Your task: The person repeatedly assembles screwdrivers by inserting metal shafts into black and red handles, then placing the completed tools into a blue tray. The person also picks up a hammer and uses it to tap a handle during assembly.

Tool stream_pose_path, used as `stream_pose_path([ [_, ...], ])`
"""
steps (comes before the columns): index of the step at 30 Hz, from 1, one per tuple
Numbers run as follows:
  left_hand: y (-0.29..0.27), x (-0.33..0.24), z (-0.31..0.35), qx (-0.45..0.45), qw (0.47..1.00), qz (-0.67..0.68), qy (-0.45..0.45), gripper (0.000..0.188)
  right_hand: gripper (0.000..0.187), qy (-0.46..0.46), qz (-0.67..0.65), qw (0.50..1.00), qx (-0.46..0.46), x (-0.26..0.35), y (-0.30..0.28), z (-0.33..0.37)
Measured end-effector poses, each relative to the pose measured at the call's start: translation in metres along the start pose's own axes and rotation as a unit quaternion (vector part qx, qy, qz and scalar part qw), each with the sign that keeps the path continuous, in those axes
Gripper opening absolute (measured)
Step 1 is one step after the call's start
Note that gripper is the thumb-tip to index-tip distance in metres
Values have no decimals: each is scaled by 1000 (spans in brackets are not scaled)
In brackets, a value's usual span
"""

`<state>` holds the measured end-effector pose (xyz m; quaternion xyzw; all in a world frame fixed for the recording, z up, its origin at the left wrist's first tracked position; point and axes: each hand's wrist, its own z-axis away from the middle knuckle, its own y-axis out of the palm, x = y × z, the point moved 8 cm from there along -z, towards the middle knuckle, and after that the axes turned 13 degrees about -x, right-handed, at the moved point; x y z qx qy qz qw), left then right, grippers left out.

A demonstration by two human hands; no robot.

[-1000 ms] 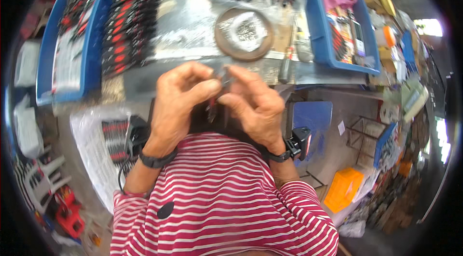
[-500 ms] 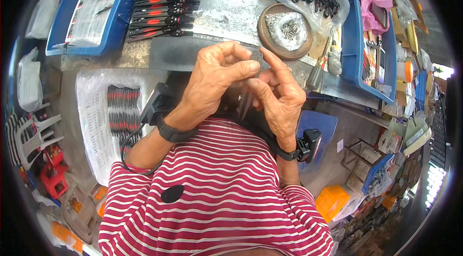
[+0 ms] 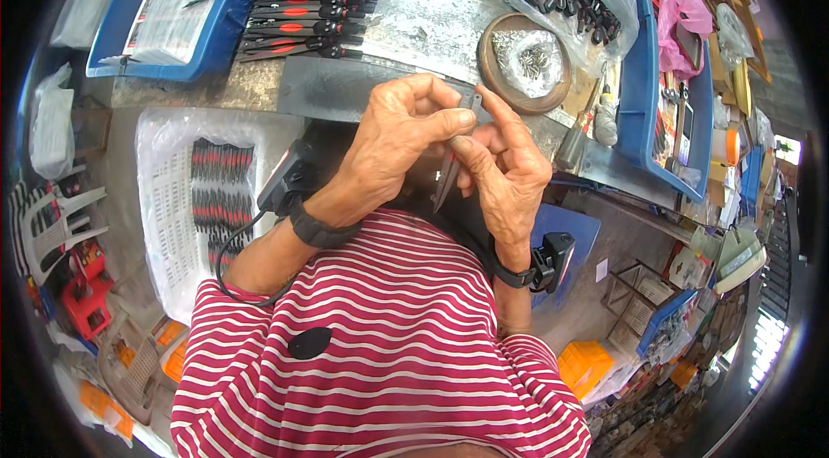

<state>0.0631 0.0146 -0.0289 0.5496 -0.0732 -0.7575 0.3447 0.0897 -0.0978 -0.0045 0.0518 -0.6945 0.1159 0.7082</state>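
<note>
Both hands meet in front of my chest at the table's edge, around a slim dark metal blade piece [image 3: 446,182]. Its narrow pointed end hangs down between the palms, and a flat grey end with small holes shows above the fingertips. My left hand [image 3: 393,138] is closed, thumb and fingers pinching near the upper end. My right hand [image 3: 505,164] is closed too, its thumb and bent fingers gripping lower down. Fingers hide the middle of the piece, so I cannot tell whether it is one part or two. Just beyond sits a round brown bowl [image 3: 489,78] with a bag of small metal pins [image 3: 535,65].
Black-and-red tools [image 3: 302,13] lie in a row on the worktable [image 3: 414,18]. A clear bag of black parts [image 3: 566,5] stands behind the bowl. Blue trays [image 3: 207,44] flank the table. A white lined basket [image 3: 168,225] of stacked tools stands lower left.
The view has shifted slightly, so the table things sit a little higher or farther right. Both hands keep their grip, and more of the blade piece shows.
</note>
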Motion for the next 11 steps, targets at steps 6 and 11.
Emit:
stream_pose_path([
  [6,-4,4,-3,-27,999,-41,6,11,47,9,10,1000,-7,-2,-1,-1],
  [11,-4,6,-3,-22,999,-41,8,11,47,16,15,1000,3,-5,-1,-2],
])
